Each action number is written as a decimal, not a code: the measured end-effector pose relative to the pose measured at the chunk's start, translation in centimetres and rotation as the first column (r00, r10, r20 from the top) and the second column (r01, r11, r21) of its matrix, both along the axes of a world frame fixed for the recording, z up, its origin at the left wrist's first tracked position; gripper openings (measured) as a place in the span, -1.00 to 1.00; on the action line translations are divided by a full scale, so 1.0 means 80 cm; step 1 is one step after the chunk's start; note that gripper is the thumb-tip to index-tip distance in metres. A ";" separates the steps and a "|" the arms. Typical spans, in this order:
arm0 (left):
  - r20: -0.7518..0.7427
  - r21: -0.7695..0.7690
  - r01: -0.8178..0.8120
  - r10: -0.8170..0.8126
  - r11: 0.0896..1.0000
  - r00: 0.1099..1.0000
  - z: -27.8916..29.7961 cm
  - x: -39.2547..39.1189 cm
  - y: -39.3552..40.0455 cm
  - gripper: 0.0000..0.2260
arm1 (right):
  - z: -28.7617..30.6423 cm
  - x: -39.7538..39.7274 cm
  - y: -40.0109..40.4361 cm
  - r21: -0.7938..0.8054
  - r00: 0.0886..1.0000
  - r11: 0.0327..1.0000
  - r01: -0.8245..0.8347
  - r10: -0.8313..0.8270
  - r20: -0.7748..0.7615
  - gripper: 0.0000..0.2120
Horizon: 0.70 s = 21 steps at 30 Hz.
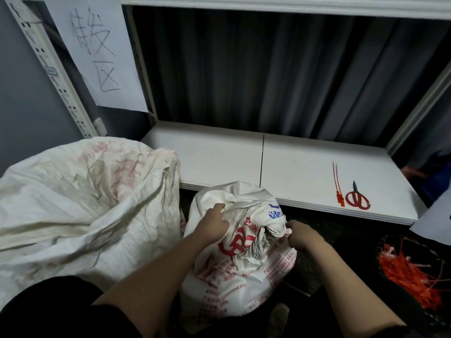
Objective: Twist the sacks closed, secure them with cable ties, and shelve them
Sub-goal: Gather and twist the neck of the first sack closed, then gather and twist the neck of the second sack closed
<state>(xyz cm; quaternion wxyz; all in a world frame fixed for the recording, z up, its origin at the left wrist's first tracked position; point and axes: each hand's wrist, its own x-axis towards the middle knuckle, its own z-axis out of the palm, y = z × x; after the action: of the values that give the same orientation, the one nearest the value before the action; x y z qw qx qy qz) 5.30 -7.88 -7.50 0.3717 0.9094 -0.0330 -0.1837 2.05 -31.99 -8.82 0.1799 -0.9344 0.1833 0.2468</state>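
A dark grey curtain [280, 76] is seen hanging behind a white shelf [219, 157], which fills the middle of the view and is framed by pale metal uprights. A paper sign [97, 52] with handwritten characters is fixed to the left upright.

To the left, on the floor in front of the shelf, a large white sack [80, 198] is slumped with its mouth loose and crumpled. Just beside it, below the shelf's front edge, a smaller white sack [234, 269] printed with red and blue lettering is stood upright between the person's forearms. Its top is gathered into a twisted neck that leans to the right.

The left hand [214, 224] is pressed onto the upper left of the smaller sack, with the grip closed on a fold of the cloth. The right hand [301, 234] is placed at the end of the twisted neck, with the fingers pinched on the bunched cloth.

At the lower right, a dark container of red cable ties [412, 274] is seen on the floor, well apart from the sack. On the shelf's right part, near its front edge, red-handled scissors [357, 197] are laid, and just to their left a few loose red ties [338, 184] are laid lengthwise.
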 end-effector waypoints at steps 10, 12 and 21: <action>0.192 -0.042 -0.112 0.118 0.993 0.974 0.033 0.004 0.011 -0.70 | 0.090 0.006 0.022 0.256 0.702 0.955 0.151 -0.286 0.653 -0.85; 0.234 -0.124 -0.167 0.193 0.978 0.953 0.048 0.003 0.023 -0.78 | 0.114 0.011 0.044 0.352 0.637 0.934 0.068 -0.312 0.705 -0.87; 0.403 -0.245 -0.326 0.401 0.913 0.822 0.108 -0.008 0.126 -0.84 | 0.173 0.045 0.191 0.743 0.802 0.628 -0.234 -0.308 0.512 -0.84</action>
<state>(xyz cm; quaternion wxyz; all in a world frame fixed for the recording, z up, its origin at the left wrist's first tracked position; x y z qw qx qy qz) 4.67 2.17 1.10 0.4562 0.8824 0.0423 0.1069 5.65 -16.70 5.06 0.6178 -0.7862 0.0127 -0.0097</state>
